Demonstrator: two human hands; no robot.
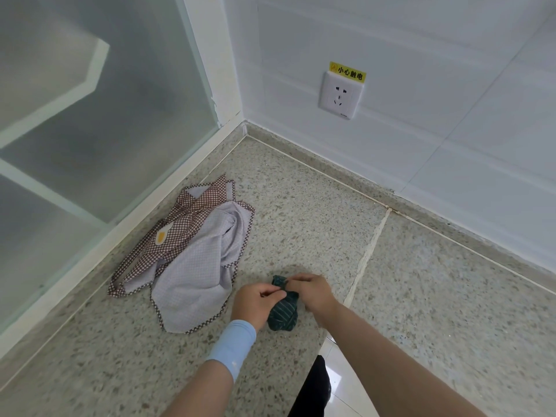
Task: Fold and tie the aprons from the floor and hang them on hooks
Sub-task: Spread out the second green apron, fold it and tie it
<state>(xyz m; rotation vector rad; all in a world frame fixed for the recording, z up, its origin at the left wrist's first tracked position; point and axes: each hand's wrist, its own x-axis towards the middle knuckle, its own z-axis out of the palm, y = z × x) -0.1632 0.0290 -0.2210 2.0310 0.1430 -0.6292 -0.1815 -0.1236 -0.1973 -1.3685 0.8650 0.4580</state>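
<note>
Fingers (278, 291) of both hands pinching green apron (282, 313)

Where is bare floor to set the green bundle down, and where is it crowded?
Free: the slab right of the grout seam, up to the wall under the socket; also the strip between the checked apron and the corner. Crowded: beside the glass partition, where that apron sprawls, and around the left hand and right hand pinching the green bundle.

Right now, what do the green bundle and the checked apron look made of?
Green striped bundle: matte woven cloth, probably cotton or a blend; it bunches softly. Checked apron: thin woven fabric, paler on its reverse; it lies in limp folds.
</note>
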